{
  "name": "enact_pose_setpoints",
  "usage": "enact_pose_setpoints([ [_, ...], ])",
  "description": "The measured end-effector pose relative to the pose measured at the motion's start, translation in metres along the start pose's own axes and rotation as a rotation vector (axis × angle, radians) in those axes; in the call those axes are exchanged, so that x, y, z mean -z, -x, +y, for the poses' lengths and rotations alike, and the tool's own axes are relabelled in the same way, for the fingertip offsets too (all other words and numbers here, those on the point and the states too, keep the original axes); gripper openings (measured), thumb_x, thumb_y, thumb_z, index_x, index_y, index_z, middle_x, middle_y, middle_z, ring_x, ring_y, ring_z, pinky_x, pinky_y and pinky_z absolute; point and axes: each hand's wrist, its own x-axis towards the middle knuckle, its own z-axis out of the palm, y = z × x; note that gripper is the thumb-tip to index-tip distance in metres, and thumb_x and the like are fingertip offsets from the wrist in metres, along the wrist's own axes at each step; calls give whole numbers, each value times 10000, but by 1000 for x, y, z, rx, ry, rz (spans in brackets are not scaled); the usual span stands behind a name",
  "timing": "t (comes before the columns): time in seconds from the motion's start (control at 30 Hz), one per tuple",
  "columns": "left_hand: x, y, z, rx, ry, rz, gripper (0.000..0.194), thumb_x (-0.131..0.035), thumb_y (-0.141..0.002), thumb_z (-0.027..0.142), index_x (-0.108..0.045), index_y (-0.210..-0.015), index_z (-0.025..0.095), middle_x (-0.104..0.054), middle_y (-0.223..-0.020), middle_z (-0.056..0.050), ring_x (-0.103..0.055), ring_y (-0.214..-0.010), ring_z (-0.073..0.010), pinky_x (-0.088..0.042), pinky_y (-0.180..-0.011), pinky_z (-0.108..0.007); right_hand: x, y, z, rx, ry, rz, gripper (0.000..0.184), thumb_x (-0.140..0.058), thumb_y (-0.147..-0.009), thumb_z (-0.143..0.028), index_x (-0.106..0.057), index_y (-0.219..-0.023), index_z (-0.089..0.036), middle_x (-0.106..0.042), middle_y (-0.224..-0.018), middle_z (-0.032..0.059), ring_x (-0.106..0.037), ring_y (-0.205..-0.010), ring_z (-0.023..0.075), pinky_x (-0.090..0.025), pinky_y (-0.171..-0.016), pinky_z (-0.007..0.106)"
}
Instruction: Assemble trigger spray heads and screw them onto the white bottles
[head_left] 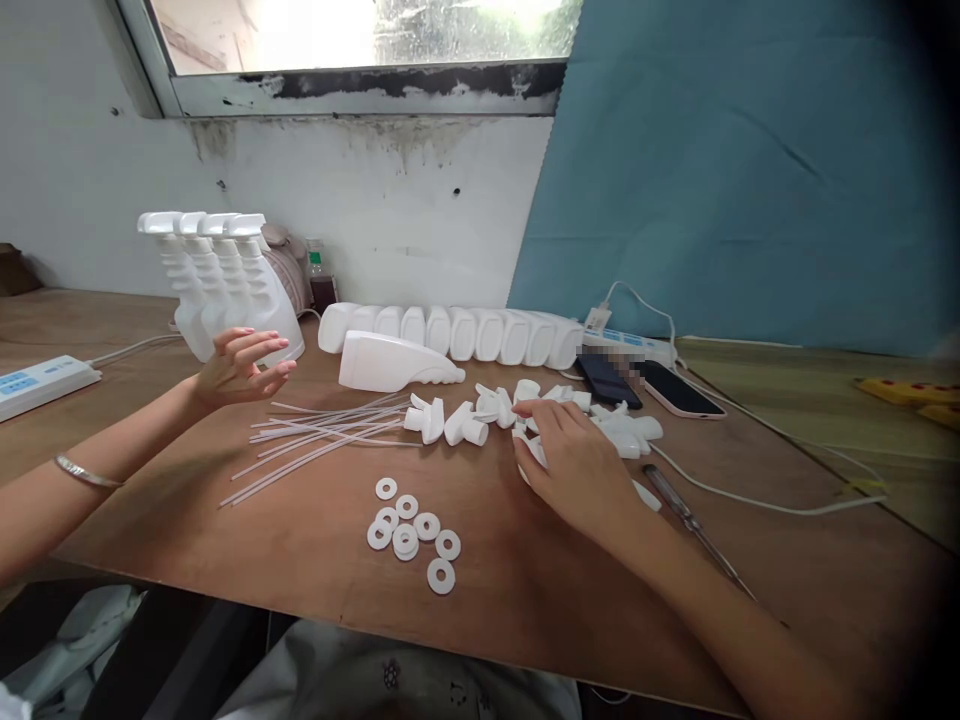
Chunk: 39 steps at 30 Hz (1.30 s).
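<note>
My left hand (244, 368) is raised in front of the standing white spray bottles (259, 290), fingers apart and nothing in them. My right hand (574, 460) lies over a cluster of white trigger spray heads, its thumb and fingers curled round one spray head (534, 447); the hand covers part of it. Two more spray heads, one a loose trigger head (466, 424), lie left of that hand. Thin white dip tubes (322, 432) are spread in a loose bundle between my hands. Several flat white ring washers (427, 526) lie closer to the table's front edge.
A row of white bottles (476, 333) lies along the wall, with one bottle (390, 362) on its side before it. At right are two phones (679, 388), a screwdriver (694, 520), a power strip (637, 345) and its cable. Another power strip (45, 385) sits far left.
</note>
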Motion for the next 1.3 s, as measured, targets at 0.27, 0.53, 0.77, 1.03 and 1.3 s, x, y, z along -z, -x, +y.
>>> enact_pose_setpoints([
  [0.27, 1, -68, 99, -214, 113, -266, 155, -507, -819, 223, -591, -949, 206, -638, -885, -28, -581, -800, -178, -406, -742, -308, -28, 5, -11, 121, 76, -207, 422, -449, -771, -91, -464, -1189, -144, -555, -1168, 136, -468, -1075, 291, -411, -842, 418],
  [0.53, -3, -70, 134, -105, 758, -818, 218, -684, -723, 286, -643, -932, 238, -628, -874, -10, -598, -754, -160, -437, -636, -219, -41, 9, -24, 141, 24, -213, 306, -440, -803, -103, -541, -1083, -173, -523, -1000, 125, -505, -925, 266, -429, -780, 378],
  [0.77, -14, -61, 136, -4, 864, -765, 150, -684, -731, 290, -610, -801, 180, -592, -796, -14, -552, -655, -130, -416, -562, -215, -43, 14, -29, 239, -174, -145, 330, -423, -795, -66, -501, -1111, -124, -526, -1083, 127, -473, -1021, 250, -403, -898, 383],
  [1.03, -14, -62, 154, 167, 977, -575, 118, -637, -779, 262, -591, -761, 154, -591, -719, 1, -544, -654, -100, -422, -591, -190, -51, 10, -23, 180, -281, -193, 423, -450, -787, -108, -427, -1208, -133, -520, -1239, 137, -429, -1196, 275, -369, -983, 476],
  [1.3, -25, -58, 165, 270, 959, -409, 132, -631, -781, 274, -572, -797, 157, -555, -665, 25, -502, -618, -87, -400, -564, -177, -58, 7, -32, 248, -332, -186, 297, -451, -811, -77, -522, -1095, -131, -616, -985, 119, -542, -928, 253, -490, -807, 418],
])
